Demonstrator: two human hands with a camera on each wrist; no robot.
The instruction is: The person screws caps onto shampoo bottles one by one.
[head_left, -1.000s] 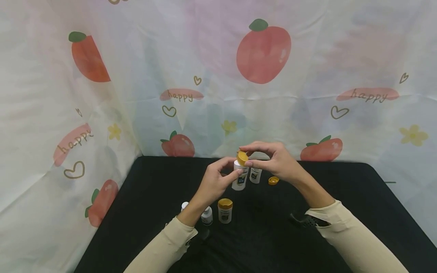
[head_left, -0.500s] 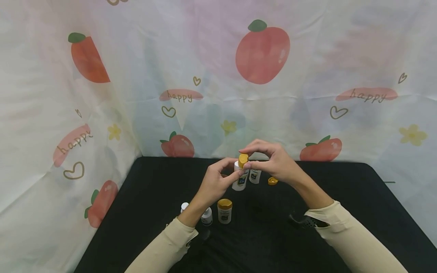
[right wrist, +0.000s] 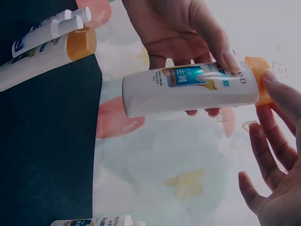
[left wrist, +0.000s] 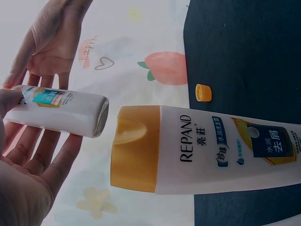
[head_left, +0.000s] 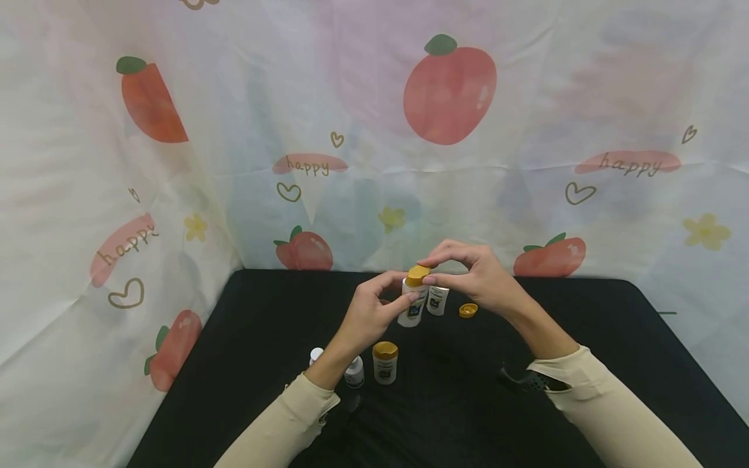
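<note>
My left hand (head_left: 373, 307) holds a white shampoo bottle (head_left: 411, 318) above the table, thumb on the front label and fingers behind it. Its yellow cap (head_left: 417, 276) sits at the bottle's top end, pinched between the thumb and fingers of my right hand (head_left: 478, 278). In the right wrist view the cap meets the bottle's shoulder, and the bottle (right wrist: 146, 96) lies across the left palm. Whether the cap is threaded on cannot be told. Just behind stands a similar bottle (head_left: 437, 303), its top hidden by the right hand. A loose yellow cap (head_left: 468, 311) lies to its right.
Nearer on the black table (head_left: 468, 416) stands a yellow-capped shampoo bottle (head_left: 385, 368). Left of it are a small white bottle (head_left: 354, 374) and another white-topped bottle (head_left: 316, 353), partly covered by the left forearm. A printed curtain (head_left: 363, 97) hangs behind the table.
The yellow cap has turned and changed its tilt at the bottle's top in the right fingers. My right hand has shifted slightly right; the left hand keeps its hold on the bottle.
</note>
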